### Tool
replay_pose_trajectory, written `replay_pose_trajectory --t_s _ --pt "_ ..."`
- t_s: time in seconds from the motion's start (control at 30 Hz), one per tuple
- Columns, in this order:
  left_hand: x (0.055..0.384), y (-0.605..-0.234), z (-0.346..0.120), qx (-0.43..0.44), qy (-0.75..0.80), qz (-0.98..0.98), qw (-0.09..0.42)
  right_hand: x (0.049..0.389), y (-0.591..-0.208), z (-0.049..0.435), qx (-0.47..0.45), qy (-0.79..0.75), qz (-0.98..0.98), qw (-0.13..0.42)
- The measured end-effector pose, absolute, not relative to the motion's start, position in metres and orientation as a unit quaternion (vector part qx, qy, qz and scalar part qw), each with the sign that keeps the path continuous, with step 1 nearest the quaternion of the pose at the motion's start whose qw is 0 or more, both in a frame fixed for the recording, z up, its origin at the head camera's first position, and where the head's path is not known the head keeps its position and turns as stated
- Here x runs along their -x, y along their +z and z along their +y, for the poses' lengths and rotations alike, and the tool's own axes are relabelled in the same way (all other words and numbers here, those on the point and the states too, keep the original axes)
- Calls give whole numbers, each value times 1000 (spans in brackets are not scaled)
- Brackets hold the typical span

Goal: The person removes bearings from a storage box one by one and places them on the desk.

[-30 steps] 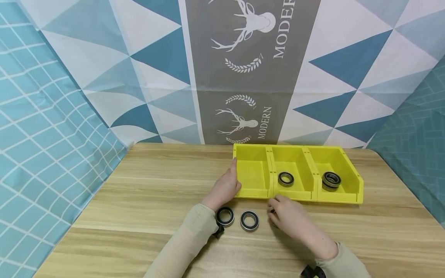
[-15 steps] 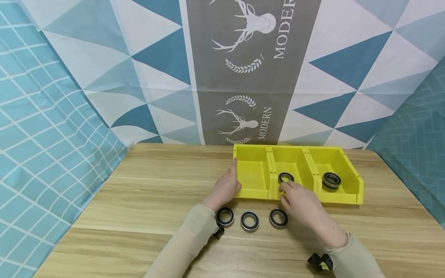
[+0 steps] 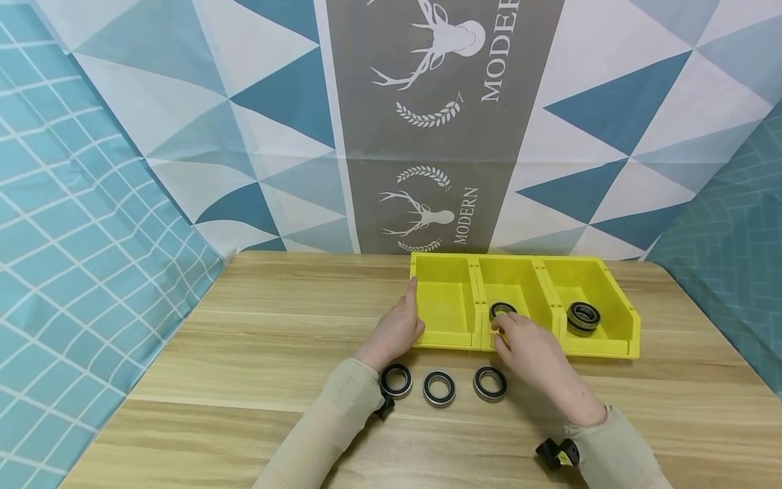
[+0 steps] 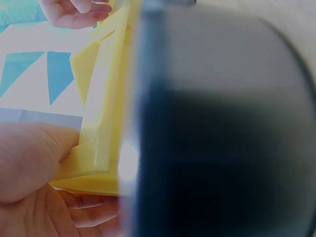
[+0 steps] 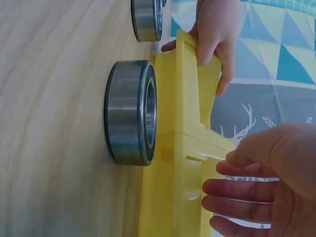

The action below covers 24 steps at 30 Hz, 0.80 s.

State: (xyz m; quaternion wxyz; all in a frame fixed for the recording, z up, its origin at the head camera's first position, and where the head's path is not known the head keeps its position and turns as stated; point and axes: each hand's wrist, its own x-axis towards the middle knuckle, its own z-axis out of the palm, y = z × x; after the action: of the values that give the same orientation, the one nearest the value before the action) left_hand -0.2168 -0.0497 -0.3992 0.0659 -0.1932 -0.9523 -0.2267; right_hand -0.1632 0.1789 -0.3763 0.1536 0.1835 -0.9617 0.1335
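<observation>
A yellow bin [image 3: 449, 344] with three compartments stands on the table. My left hand [image 3: 396, 331] grips its left side; in the left wrist view the thumb lies over the yellow edge and the fingers are beneath. My right hand [image 3: 533, 350] reaches over the front lip of the middle compartment, fingertips beside a ball bearing [image 3: 503, 308] that they partly hide. Its fingers [image 5: 237, 207] look relaxed, with no bearing seen between them. On the table before the bin lie a left bearing [image 3: 396, 381], a middle bearing [image 3: 439, 388] and a right bearing [image 3: 490, 384].
Stacked bearings [image 3: 583, 316] sit in the right compartment. The wooden table [image 3: 275, 339] extends left and toward me. Patterned cloth [image 3: 421, 136] hangs behind the bin. A blurred dark object [image 4: 222, 148] blocks much of the left wrist view.
My right hand has left the right bearing on the table and moved up and right to the middle compartment, hovering there over the last half second. The left hand stays put.
</observation>
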Motion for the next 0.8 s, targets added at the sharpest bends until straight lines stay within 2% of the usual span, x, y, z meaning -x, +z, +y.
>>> replay_pose_trajectory --t_s 0.8 --pt "218 -399 -49 188 -225 -955 55 184 -387 183 -195 130 -956 174"
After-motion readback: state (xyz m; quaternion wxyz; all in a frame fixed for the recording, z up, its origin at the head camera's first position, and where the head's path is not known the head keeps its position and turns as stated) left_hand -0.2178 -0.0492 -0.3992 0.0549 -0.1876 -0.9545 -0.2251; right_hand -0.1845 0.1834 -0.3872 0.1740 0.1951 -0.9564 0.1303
